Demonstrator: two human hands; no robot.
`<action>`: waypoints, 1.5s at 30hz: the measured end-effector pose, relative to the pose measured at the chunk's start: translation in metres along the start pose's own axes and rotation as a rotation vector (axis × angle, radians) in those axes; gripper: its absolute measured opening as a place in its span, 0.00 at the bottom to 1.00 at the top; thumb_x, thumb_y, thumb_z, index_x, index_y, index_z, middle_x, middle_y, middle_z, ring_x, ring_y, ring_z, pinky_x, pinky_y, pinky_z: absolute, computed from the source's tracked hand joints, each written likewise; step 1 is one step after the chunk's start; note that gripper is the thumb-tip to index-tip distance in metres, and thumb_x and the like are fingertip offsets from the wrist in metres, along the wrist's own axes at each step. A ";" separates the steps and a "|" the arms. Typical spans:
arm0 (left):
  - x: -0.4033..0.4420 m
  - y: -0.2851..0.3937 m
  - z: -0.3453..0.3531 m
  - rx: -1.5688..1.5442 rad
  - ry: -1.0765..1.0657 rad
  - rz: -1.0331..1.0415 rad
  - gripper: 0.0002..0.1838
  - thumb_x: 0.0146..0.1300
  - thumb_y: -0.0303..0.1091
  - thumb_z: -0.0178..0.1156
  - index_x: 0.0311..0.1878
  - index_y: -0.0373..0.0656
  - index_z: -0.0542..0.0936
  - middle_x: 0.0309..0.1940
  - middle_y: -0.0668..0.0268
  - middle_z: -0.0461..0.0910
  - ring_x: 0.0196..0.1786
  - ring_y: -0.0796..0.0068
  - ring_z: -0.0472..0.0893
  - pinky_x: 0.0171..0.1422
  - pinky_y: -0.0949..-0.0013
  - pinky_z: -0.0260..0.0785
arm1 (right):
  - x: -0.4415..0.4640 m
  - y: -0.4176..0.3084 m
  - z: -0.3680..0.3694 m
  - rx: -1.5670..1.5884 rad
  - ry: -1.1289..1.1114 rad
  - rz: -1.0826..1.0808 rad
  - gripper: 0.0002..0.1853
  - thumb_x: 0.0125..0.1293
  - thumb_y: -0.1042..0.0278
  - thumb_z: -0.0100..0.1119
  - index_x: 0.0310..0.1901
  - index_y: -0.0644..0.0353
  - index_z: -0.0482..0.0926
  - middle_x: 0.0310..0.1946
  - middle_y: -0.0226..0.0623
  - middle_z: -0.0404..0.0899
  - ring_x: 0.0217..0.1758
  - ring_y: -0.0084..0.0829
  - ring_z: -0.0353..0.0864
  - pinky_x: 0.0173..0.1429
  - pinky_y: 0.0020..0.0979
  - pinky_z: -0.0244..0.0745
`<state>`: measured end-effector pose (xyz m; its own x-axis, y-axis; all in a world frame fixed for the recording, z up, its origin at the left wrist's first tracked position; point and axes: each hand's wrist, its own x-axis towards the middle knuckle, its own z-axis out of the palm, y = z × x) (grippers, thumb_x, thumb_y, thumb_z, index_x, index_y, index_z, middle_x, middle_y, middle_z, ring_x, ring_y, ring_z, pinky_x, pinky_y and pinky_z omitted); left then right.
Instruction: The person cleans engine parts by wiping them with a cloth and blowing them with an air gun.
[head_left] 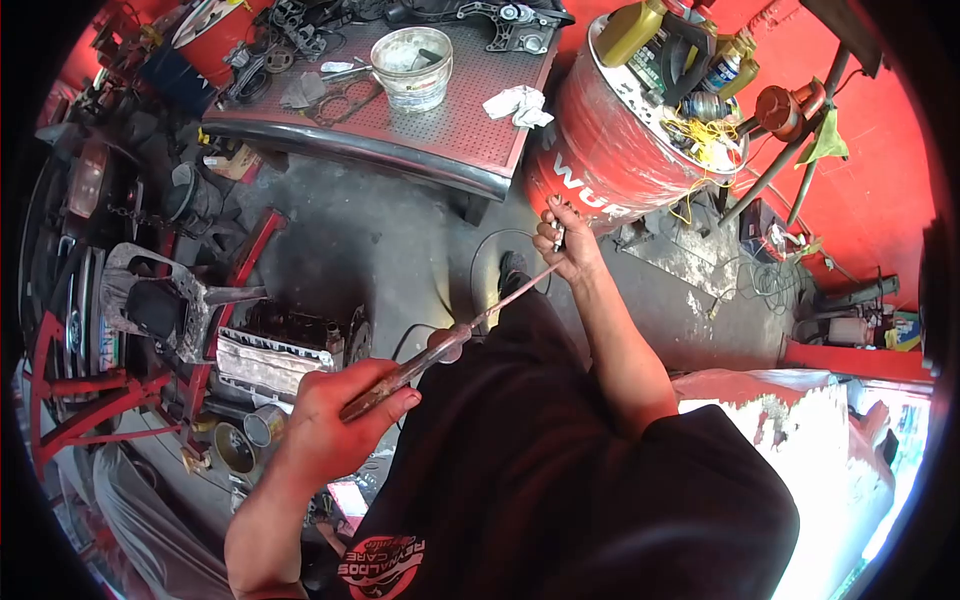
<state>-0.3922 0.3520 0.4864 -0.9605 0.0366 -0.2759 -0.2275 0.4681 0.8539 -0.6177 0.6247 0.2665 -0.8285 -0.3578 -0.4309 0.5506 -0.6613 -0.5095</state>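
Observation:
My left hand (335, 415) is closed around the dark, worn handle of a long thin rod tool (500, 302). From the handle the rod slants up to the right, and a rounded piece shows near where the two meet. My right hand (568, 240) is raised at the rod's far end, fingers curled around a small, pale metallic piece (558, 236). What kind of piece it is, I cannot make out. The rod's tip reaches the base of my right palm; whether it touches the piece is hidden.
An engine block (275, 360) lies on the floor at left, beside a grey chair (150, 300) and red stand legs (255, 250). Ahead, a perforated workbench (460, 140) bears a white bucket (413, 85) and metal parts. A red drum (600, 130) holds bottles. A thin hose (474, 270) curves across the floor.

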 end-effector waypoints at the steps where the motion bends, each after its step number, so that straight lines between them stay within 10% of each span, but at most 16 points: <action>1: -0.001 -0.006 0.001 0.023 0.053 -0.024 0.12 0.59 0.29 0.69 0.44 0.35 0.81 0.27 0.65 0.82 0.28 0.84 0.77 0.34 0.76 0.69 | 0.000 0.003 -0.002 0.063 0.026 -0.001 0.07 0.68 0.65 0.62 0.36 0.49 0.72 0.22 0.24 0.71 0.18 0.15 0.63 0.23 0.20 0.59; 14: 0.015 -0.021 0.018 0.067 0.062 -0.032 0.11 0.60 0.33 0.69 0.41 0.36 0.81 0.20 0.67 0.77 0.22 0.84 0.71 0.28 0.74 0.64 | 0.037 0.008 -0.031 0.168 0.116 0.085 0.13 0.68 0.55 0.61 0.34 0.52 0.70 0.24 0.26 0.69 0.20 0.18 0.62 0.21 0.19 0.57; 30: 0.217 -0.026 0.045 -0.098 0.179 -0.191 0.11 0.60 0.36 0.69 0.42 0.42 0.83 0.20 0.65 0.80 0.22 0.80 0.77 0.28 0.73 0.67 | 0.189 -0.109 -0.064 -0.444 -0.013 0.466 0.14 0.67 0.55 0.62 0.37 0.56 0.72 0.19 0.28 0.69 0.15 0.17 0.59 0.18 0.20 0.51; 32: 0.262 -0.018 0.034 -0.189 0.126 -0.367 0.12 0.60 0.36 0.69 0.43 0.42 0.83 0.22 0.63 0.81 0.23 0.77 0.79 0.30 0.71 0.69 | 0.226 -0.122 -0.076 -0.429 0.006 0.488 0.14 0.67 0.55 0.62 0.36 0.55 0.72 0.19 0.29 0.69 0.14 0.18 0.60 0.18 0.21 0.53; 36: 0.387 -0.026 0.049 0.049 0.326 -0.067 0.20 0.62 0.32 0.63 0.57 0.40 0.74 0.40 0.52 0.80 0.40 0.56 0.82 0.43 0.59 0.74 | 0.299 -0.141 -0.071 -0.312 0.345 0.295 0.12 0.63 0.60 0.67 0.34 0.53 0.73 0.20 0.30 0.72 0.15 0.22 0.64 0.19 0.24 0.58; 40: 0.545 -0.106 0.113 0.382 0.287 -0.040 0.27 0.60 0.27 0.55 0.64 0.41 0.67 0.50 0.49 0.73 0.50 0.48 0.75 0.52 0.53 0.70 | 0.375 -0.128 -0.111 -1.022 0.285 -0.009 0.12 0.58 0.65 0.71 0.33 0.56 0.75 0.34 0.35 0.78 0.24 0.28 0.76 0.30 0.33 0.73; 42: 0.608 -0.137 0.136 0.558 0.311 -0.044 0.29 0.58 0.27 0.54 0.67 0.43 0.67 0.50 0.52 0.73 0.50 0.51 0.74 0.52 0.53 0.69 | 0.396 -0.125 -0.089 -1.629 0.246 -0.608 0.14 0.56 0.64 0.71 0.39 0.60 0.77 0.51 0.41 0.74 0.37 0.37 0.82 0.43 0.37 0.78; 45: 0.665 -0.162 0.141 0.675 0.387 -0.025 0.33 0.59 0.31 0.55 0.70 0.46 0.64 0.55 0.54 0.71 0.55 0.52 0.71 0.55 0.50 0.66 | 0.420 -0.128 -0.051 -1.910 0.150 -0.241 0.19 0.55 0.61 0.71 0.47 0.56 0.79 0.64 0.43 0.65 0.50 0.46 0.82 0.55 0.40 0.76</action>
<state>-0.9716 0.4253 0.1022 -0.9721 -0.2343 -0.0119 -0.2226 0.9053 0.3617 -1.0309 0.5920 0.1127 -0.9353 -0.2639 -0.2358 -0.1040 0.8418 -0.5296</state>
